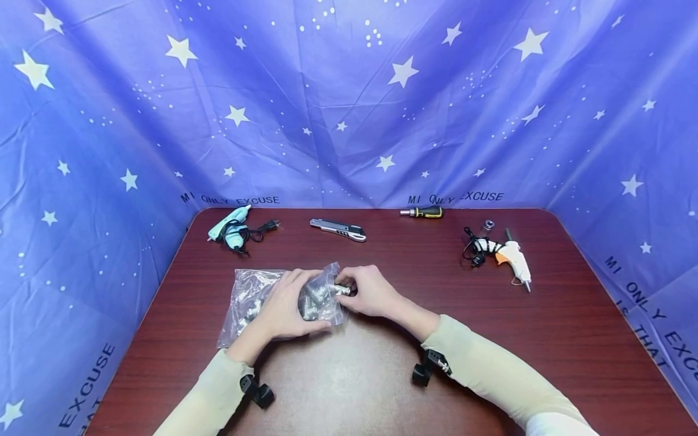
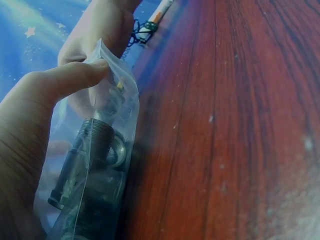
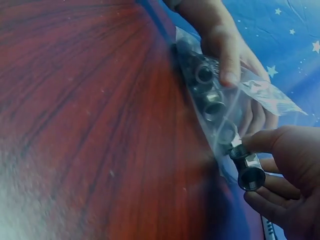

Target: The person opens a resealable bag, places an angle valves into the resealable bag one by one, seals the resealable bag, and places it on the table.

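A clear plastic bag holding several metal pipe fittings lies on the table, its mouth toward the right. My left hand grips the bag near that mouth, thumb on the near side and fingers on the far side. In the left wrist view a threaded fitting shows through the plastic below the thumb. At the bag's mouth my right hand pinches one shiny metal pipe fitting between thumb and fingers. That fitting's round open end faces the right wrist camera; part of it is covered by the fingers.
Along the back of the dark red table lie a light blue glue gun with its cord, a utility knife and a black-and-yellow screwdriver. At the right are a small metal ring-shaped piece and a white glue gun.
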Motion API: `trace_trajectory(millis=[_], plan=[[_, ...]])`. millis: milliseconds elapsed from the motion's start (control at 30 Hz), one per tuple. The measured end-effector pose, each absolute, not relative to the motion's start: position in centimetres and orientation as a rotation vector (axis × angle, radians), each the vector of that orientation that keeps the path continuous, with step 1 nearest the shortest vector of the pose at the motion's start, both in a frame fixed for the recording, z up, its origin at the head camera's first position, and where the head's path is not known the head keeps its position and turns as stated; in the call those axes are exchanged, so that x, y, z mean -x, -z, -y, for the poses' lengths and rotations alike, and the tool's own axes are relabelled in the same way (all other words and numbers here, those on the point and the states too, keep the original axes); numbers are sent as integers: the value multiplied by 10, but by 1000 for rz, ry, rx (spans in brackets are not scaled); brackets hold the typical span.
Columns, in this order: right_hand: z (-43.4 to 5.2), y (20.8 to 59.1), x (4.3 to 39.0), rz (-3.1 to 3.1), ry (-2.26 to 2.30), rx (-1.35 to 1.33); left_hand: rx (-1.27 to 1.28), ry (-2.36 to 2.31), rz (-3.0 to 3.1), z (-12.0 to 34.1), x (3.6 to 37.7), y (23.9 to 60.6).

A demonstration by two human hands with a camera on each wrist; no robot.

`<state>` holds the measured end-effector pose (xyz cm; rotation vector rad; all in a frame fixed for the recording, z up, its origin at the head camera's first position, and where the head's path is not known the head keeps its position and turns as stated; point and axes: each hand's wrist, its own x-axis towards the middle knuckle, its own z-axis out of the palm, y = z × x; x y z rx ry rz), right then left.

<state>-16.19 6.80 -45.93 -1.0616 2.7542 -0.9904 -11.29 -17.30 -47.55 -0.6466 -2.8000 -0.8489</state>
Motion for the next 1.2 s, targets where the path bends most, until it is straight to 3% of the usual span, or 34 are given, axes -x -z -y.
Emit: trace_trajectory(millis=[1200], plan=[[-55,461,149,-2599,1113,1059,661,834,2804,172,113,475]])
